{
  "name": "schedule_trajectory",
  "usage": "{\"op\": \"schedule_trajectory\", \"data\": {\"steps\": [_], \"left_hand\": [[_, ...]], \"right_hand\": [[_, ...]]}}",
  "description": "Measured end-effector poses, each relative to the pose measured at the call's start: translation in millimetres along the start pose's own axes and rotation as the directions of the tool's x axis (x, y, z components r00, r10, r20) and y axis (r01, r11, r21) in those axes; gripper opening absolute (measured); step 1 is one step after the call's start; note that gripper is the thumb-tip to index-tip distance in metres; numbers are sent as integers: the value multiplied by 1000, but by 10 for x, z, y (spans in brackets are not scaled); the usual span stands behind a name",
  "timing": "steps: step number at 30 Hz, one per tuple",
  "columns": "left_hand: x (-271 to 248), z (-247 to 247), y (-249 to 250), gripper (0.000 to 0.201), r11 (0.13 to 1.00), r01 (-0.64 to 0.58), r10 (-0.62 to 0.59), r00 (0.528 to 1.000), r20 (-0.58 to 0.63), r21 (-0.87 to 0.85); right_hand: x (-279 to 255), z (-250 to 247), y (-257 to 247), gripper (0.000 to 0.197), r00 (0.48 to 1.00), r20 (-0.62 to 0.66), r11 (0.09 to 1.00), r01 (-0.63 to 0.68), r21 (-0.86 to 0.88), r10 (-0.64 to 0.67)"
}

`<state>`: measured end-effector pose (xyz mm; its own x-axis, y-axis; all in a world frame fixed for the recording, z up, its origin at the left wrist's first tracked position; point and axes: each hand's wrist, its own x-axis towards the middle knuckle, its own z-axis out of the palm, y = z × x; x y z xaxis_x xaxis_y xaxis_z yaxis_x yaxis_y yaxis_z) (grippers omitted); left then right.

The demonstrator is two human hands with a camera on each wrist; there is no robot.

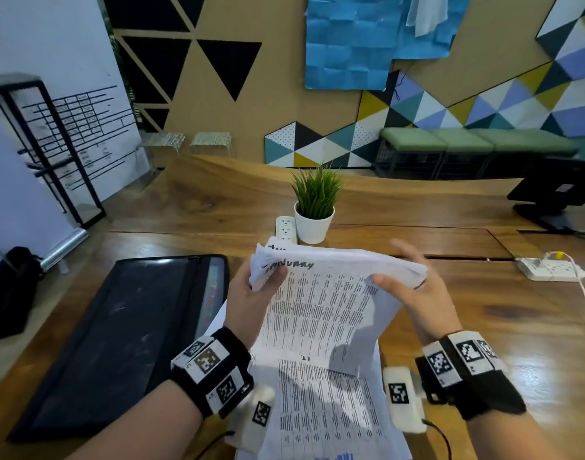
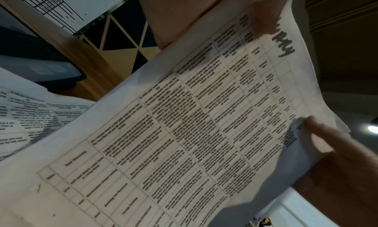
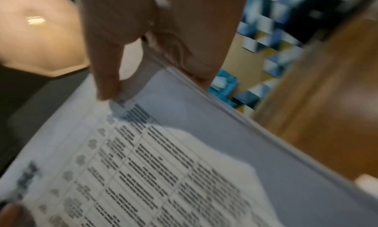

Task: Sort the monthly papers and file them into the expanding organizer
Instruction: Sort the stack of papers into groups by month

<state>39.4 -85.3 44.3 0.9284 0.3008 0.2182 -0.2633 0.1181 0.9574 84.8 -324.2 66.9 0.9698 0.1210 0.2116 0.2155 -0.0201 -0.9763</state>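
The person holds a stack of papers point(image 1: 321, 293) above the near middle of the table point(image 1: 483, 327), tilted toward the head camera. The left hand point(image 1: 251, 293) grips the stack's top left corner, thumb curled over the front sheet beside a handwritten "JANUARY". The right hand point(image 1: 407, 293) pinches the right edge, thumb on the printed face and fingers behind; the right wrist view shows the thumb tip pressing near a lifted corner. More sheets point(image 1: 334, 410) lie flat on the table beneath the stack, near the person. The expanding organizer point(image 1: 118, 327), a dark case, lies at left on the table, well apart from the held papers; whether its pockets are open cannot be told. A potted plant point(image 1: 314, 207) stands farther back.

The step in hand seems to be sorting: reading the month heading and separating the front sheet. Next, the thumb likely must peel off that one sheet without dragging those behind, then carry it left to the matching pocket
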Motion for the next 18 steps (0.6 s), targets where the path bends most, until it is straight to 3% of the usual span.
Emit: {"op": "schedule_trajectory", "data": {"steps": [2, 4, 8, 15, 18], "left_hand": [[-20, 16, 5, 22, 999, -16, 15, 1000, 6, 29], [-2, 16, 50, 12, 995, -58, 56, 998, 21, 77], [95, 51, 158, 26, 974, -184, 181, 983, 36, 130], [45, 170, 362, 21, 929, -341, 352, 934, -59, 141], [-78, 122, 258, 30, 925, -358, 363, 932, -19, 125]], "right_hand": [[-31, 35, 117, 54, 993, 33, 990, -114, 89, 111], [-56, 88, 148, 32, 993, 13, 989, -117, 93, 116], [-27, 97, 114, 27, 997, -11, 991, -71, 109, 72], [-2, 159, -146, 24, 992, -87, 994, 100, 54, -95], [-38, 128, -90, 23, 995, -72, 997, 68, 37, -65]]}}
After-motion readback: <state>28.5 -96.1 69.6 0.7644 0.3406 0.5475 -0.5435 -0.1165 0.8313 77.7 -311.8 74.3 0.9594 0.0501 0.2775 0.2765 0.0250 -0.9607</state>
